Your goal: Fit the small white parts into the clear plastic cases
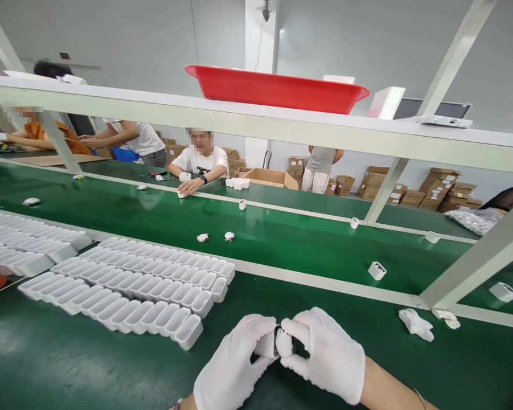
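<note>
My left hand, in a white glove, is closed around a white plastic housing near the bottom centre. Against the open end of that housing, my right hand, also gloved, pinches a small circuit board with a round white part. The two pieces meet between my fingertips, and the fingers hide much of both. To the left of my hands, rows of white housings stand with their openings up on the green table.
A green conveyor crosses behind, carrying two small boards and a white housing. Crumpled white gloves lie at right near a slanted post. A red tray sits on the overhead shelf. A person works opposite.
</note>
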{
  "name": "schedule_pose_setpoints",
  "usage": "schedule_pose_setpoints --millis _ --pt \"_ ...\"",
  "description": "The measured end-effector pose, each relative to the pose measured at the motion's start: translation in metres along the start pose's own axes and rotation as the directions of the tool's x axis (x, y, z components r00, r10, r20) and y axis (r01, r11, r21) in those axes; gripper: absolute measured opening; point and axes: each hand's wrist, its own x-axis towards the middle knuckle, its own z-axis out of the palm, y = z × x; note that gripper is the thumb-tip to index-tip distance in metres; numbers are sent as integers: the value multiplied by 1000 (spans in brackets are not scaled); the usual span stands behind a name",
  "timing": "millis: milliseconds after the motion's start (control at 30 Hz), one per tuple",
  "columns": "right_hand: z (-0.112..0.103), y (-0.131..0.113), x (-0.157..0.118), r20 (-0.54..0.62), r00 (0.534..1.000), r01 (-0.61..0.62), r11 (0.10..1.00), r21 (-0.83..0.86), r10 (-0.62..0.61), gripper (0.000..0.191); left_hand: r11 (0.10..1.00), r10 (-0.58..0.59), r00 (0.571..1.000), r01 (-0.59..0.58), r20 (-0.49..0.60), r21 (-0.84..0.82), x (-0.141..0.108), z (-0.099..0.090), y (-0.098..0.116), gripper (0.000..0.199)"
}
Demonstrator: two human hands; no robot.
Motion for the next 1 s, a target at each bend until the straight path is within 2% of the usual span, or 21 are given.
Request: schedule_pose_setpoints --millis 133,167,233,267,333,433,467,533,600,667,800,867,933,1000 --pt "1 3 5 83 995 -64 997 31 61 20 996 -43 999 43 -1 -79 1 -2 3 56" --pt "3 5 6 101 990 -104 990 92 95 29 992 -53 999 53 -2 -112 1 -2 5 57" --pt "9 12 8 145 975 -206 930 305 169 69 982 -70 997 68 -8 -174 1 -2 7 59" --pt "13 16 8 180 966 -248 859 447 185 92 977 -75 997 72 -9 -203 1 -2 9 59" --pt "24 24 8 285 950 -300 637 711 129 125 964 -79 997 76 0 -256 -1 -2 11 57" --pt "42 31 5 381 921 -347 275 897 -80 145 947 -73 997 75 16 -311 -4 1 14 49" --pt "49 32 4 385 916 -358 202 911 -112 149 946 -67 998 69 16 -316 -5 2 14 48" --pt "59 31 3 365 924 -350 140 926 -109 149 950 -65 998 66 15 -305 -8 5 15 49" --pt "65 29 4 334 939 -318 161 934 -80 140 955 -106 994 112 37 -274 -10 8 16 50" --pt "66 27 6 319 946 -301 222 927 -48 130 948 -191 979 204 76 -243 -10 11 17 49" --pt "54 23 8 346 937 -337 375 864 46 118 922 -300 948 316 101 -226 -6 11 16 46" --pt "42 18 6 324 934 -351 531 771 148 116 894 -359 930 368 86 -257 -4 10 15 46" --pt "29 9 3 252 938 -345 720 603 238 114 836 -436 897 432 68 -338 -2 10 13 47" --pt "18 -1 1 191 945 -323 837 442 264 104 774 -485 871 466 71 -428 -2 10 13 48"
